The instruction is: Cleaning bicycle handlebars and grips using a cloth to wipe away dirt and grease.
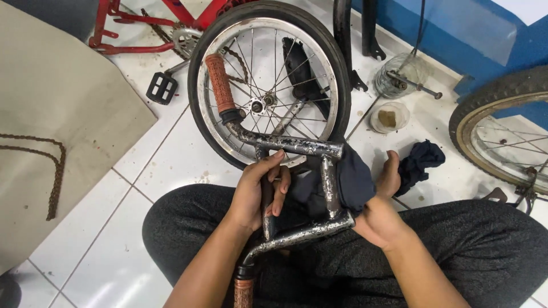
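Observation:
A worn, rust-flecked metal bicycle handlebar (pixel 297 146) with brown rubber grips (pixel 219 83) lies across my lap. My left hand (pixel 257 191) is wrapped around its left upright tube. My right hand (pixel 381 208) presses a dark blue cloth (pixel 355 181) against the right upright tube, fingers curled around the cloth. The second grip (pixel 243 291) pokes out at the bottom edge of the view.
A small spoked bicycle wheel (pixel 268 80) lies on the white tiled floor ahead. A red bike frame (pixel 171 17) with a pedal (pixel 161 87) sits at the top left. Another wheel (pixel 502 131) is at the right. A chain (pixel 54 177) rests on cardboard. Jars (pixel 390 117) and another rag (pixel 419 162) lie nearby.

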